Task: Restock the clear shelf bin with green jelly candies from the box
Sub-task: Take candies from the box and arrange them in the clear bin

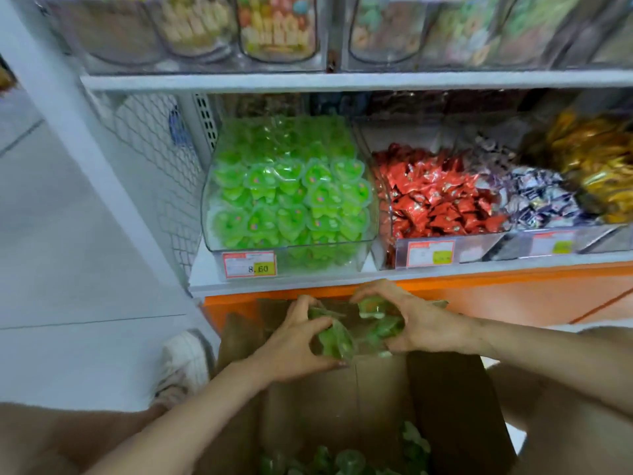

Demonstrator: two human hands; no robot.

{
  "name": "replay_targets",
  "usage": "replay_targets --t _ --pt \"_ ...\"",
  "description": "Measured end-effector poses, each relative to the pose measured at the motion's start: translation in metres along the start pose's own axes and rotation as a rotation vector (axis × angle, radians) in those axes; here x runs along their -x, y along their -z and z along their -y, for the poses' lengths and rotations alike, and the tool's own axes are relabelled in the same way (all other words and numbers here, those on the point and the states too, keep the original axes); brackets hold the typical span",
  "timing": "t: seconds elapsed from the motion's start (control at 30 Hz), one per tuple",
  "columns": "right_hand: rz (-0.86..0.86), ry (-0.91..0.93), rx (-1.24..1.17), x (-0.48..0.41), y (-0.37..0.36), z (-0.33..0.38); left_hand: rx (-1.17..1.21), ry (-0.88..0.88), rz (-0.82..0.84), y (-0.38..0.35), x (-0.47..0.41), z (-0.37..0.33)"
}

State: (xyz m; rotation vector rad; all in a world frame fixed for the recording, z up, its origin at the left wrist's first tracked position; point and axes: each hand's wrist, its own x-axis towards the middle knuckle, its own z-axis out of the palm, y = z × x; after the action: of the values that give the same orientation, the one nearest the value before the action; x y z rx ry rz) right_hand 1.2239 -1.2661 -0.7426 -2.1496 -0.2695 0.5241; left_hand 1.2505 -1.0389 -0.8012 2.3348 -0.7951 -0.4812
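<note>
brimming bin (209, 231) of green jellies (291, 200)

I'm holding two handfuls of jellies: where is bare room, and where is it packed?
Free: the box floor between your left hand, right hand and the loose jellies at its near end. Crowded: the green bin, heaped high, and the red-candy bin beside it.

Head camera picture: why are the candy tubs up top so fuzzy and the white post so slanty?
Head view: the top tubs are out of focus; the wide-angle lens slants the white post; the clear bin and its price tag look sharper; the left hand and right hand, gripping green jelly candies, are slightly blurred.
</note>
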Motion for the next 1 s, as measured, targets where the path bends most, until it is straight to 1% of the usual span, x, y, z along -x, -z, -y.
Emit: replay_targets --t 0.1,0.2,0.33,0.47,0.53,0.6,0.77,1.0 --pt "-0.066 0.095 -0.036 0.018 0.007 0.019 0.012 -0.007 -0.098 0.037 0.023 -0.024" --pt "-0.173 0.205 -0.034 0.025 0.010 0.036 0.077 -0.031 -0.281 0.073 0.028 -0.042" --pt "-0.269 0.284 -0.058 0.026 0.011 0.046 0.072 0.062 -0.492 0.116 0.015 -0.061" --pt "-0.304 0.343 -0.105 0.028 0.011 0.055 0.054 0.148 -0.569 0.154 -0.020 -0.071" --pt "-0.310 0.356 -0.123 0.027 0.012 0.058 0.024 0.183 -0.589 0.167 -0.045 -0.075" --pt "-0.325 0.360 -0.142 0.024 0.012 0.061 -0.053 0.244 -0.582 0.175 -0.071 -0.079" --pt "-0.398 0.332 -0.209 0.018 0.017 0.061 -0.209 0.456 -0.499 0.187 -0.125 -0.075" --pt "-0.430 0.323 -0.296 0.017 0.024 0.064 -0.272 0.528 -0.338 0.196 -0.154 -0.060"
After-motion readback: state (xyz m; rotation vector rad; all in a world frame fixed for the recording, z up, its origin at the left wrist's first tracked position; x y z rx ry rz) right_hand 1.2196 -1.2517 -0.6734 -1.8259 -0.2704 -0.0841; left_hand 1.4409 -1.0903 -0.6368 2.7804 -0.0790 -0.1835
